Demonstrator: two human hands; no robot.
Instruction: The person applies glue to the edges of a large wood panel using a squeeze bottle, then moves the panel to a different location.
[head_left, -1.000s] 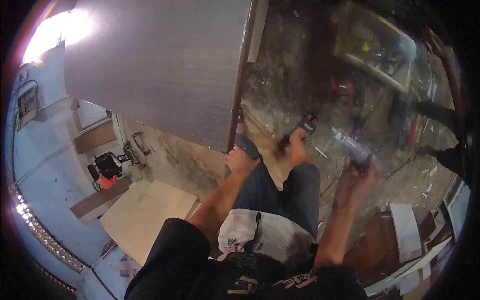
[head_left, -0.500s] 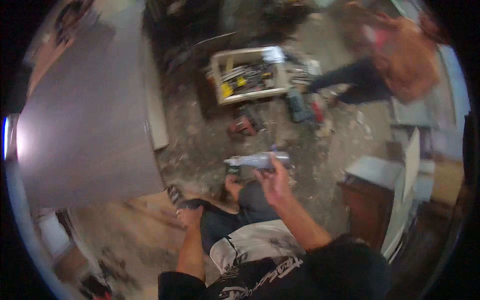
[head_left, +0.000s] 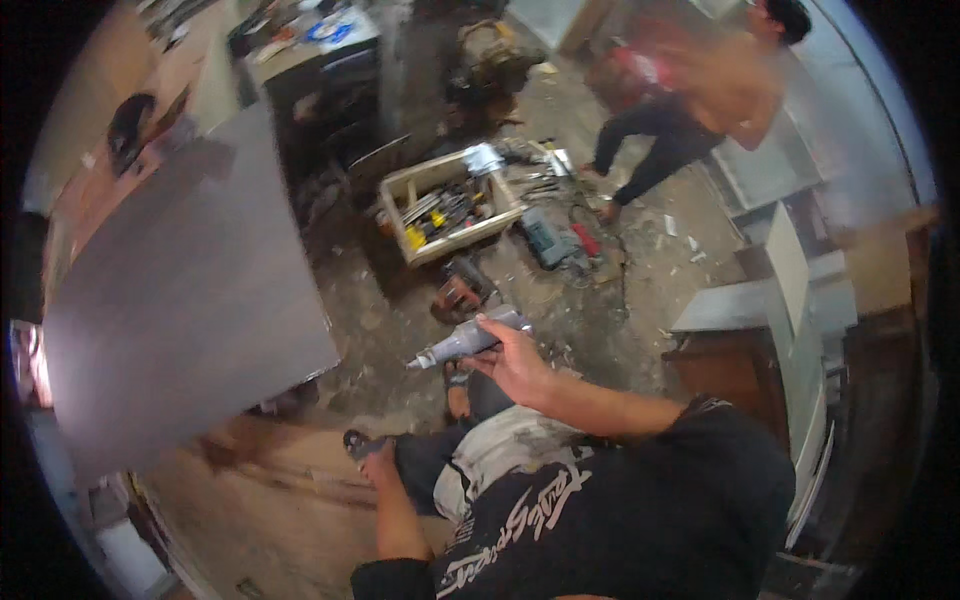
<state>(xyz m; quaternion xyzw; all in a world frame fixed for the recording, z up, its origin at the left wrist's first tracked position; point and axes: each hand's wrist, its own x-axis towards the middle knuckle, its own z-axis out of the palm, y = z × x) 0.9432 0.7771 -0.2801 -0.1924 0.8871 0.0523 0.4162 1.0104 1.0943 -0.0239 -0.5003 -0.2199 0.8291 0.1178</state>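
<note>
My right hand is closed round a grey-white squeeze bottle. The bottle lies nearly level over the floor, its narrow nozzle pointing left and slightly down. Lower and to the left, my left hand rests by my bent left leg, next to a dark item that may be footwear. The fingers of that hand are too small and blurred to make out.
A large grey-brown panel fills the left side. Ahead stand a wooden toolbox full of tools, a red-and-black power tool and a grey-green case. Another person is at the far right, near pale boards.
My view has turned, and the bottle now tilts with its nozzle lower left. My right hand still grips it. The other person appears farther up and more upright.
</note>
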